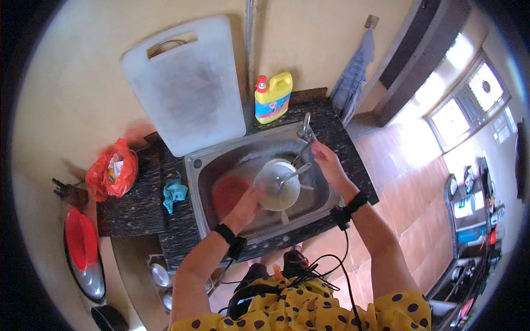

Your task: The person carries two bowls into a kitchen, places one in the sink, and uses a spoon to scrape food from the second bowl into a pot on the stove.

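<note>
A stainless steel sink (194, 182) with murky water lies before me. My left hand (248, 202) touches the left rim of a white bowl (276, 198); blur hides how firmly its fingers close on it. A metal spoon (299, 170) leans in the bowl. Behind it shows the edge of another white dish. My right hand (325, 159), at the sink's right side below the metal faucet (305, 126), holds a dark, thin utensil (302, 152), blurred and only partly visible. Under the water at left is a red object (232, 194), and light utensil ends show near the bowl.
A white cutting board (190, 87) leans on the wall behind the sink. Beside it stands a yellow detergent bottle (273, 99). On the left counter are a teal cloth (174, 193) and a red plastic bag (120, 173). A blue-grey towel (354, 74) hangs at right.
</note>
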The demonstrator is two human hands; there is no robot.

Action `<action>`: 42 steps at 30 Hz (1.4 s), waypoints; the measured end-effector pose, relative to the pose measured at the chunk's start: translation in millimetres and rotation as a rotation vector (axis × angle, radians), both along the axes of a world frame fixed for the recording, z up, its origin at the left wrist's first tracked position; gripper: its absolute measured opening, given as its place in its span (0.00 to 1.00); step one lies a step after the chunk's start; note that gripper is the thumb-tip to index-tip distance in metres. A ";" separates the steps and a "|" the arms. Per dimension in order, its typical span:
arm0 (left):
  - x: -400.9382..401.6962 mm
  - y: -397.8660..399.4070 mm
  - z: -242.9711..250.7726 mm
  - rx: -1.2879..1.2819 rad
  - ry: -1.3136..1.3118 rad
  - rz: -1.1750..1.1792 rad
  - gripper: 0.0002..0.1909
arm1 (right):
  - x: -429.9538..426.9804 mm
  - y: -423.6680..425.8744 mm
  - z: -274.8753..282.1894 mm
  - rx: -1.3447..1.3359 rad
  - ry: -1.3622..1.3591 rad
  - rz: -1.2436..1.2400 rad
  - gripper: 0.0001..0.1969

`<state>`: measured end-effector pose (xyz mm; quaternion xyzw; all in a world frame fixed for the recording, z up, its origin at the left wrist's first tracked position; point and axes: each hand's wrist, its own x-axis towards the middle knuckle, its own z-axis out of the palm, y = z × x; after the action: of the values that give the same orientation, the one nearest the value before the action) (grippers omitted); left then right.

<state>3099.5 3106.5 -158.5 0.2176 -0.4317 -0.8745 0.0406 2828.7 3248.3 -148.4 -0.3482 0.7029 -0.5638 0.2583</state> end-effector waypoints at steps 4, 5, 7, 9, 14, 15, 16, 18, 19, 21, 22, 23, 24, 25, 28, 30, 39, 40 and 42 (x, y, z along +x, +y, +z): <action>-38.1 -2.6 -16.5 0.023 -0.055 0.092 0.24 | -59.8 -36.6 -31.1 0.070 0.133 -0.021 0.23; -47.0 -2.8 -14.6 0.025 -0.086 0.098 0.24 | -77.0 -39.6 -42.9 0.067 0.128 -0.015 0.23; -55.3 -2.4 -19.0 0.033 -0.113 0.141 0.24 | -88.7 -54.0 -49.9 0.129 0.233 -0.043 0.24; -62.9 -1.5 -24.1 0.045 -0.138 0.184 0.24 | -90.3 -62.7 -55.9 0.055 0.119 -0.062 0.23; -82.3 -0.9 -34.8 0.024 -0.114 0.146 0.28 | -108.6 -64.5 -68.7 0.103 0.116 -0.072 0.17; -91.5 0.6 -32.7 0.029 -0.116 0.146 0.28 | -119.2 -60.9 -77.3 0.108 0.115 -0.071 0.17; -99.6 2.2 -28.6 -0.010 -0.111 0.138 0.28 | -127.1 -58.4 -83.5 0.087 0.074 -0.056 0.17; -106.3 4.4 -20.2 -0.047 -0.117 0.147 0.29 | -124.3 -60.1 -87.0 0.067 0.022 -0.021 0.18; -106.6 4.6 -17.0 -0.047 -0.076 0.183 0.29 | -112.7 -62.5 -74.6 0.097 0.032 0.020 0.18; -113.6 5.6 -17.0 -0.046 -0.028 0.216 0.30 | -107.0 -62.3 -70.5 0.129 0.049 0.059 0.18; -120.3 5.0 -21.8 -0.049 0.002 0.197 0.31 | -110.4 -62.2 -80.7 0.113 0.043 0.064 0.19; -126.9 4.7 -26.5 -0.053 0.032 0.178 0.31 | -115.3 -60.6 -89.9 0.096 0.036 0.070 0.19; -128.6 3.2 -29.6 -0.054 0.027 0.187 0.31 | -112.1 -62.3 -90.9 0.096 0.032 0.079 0.19; -130.5 1.9 -32.5 -0.036 0.015 0.180 0.32 | -108.9 -64.1 -91.7 0.109 0.010 0.084 0.19; -137.2 0.5 -32.2 0.002 0.032 0.168 0.33 | -104.2 -65.7 -90.0 0.102 -0.067 0.107 0.20; -139.6 1.5 -32.8 0.023 0.060 0.168 0.32 | -101.8 -65.6 -85.3 0.086 -0.123 0.129 0.20; -150.3 -2.5 -60.8 0.022 0.033 0.306 0.26 | -86.6 -25.7 -48.5 0.212 -0.038 -0.097 0.09; -152.1 -3.8 -68.1 0.024 0.026 0.299 0.25 | -79.1 -22.0 -31.3 0.221 0.011 -0.137 0.10; -156.5 -4.5 -81.2 0.030 0.021 0.295 0.24 | -73.6 -17.6 -26.5 0.165 0.128 -0.129 0.09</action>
<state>2943.0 3102.0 -239.7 0.2700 -0.3815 -0.8676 0.1699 2755.1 3230.7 -174.9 -0.3151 0.7831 -0.4960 0.2037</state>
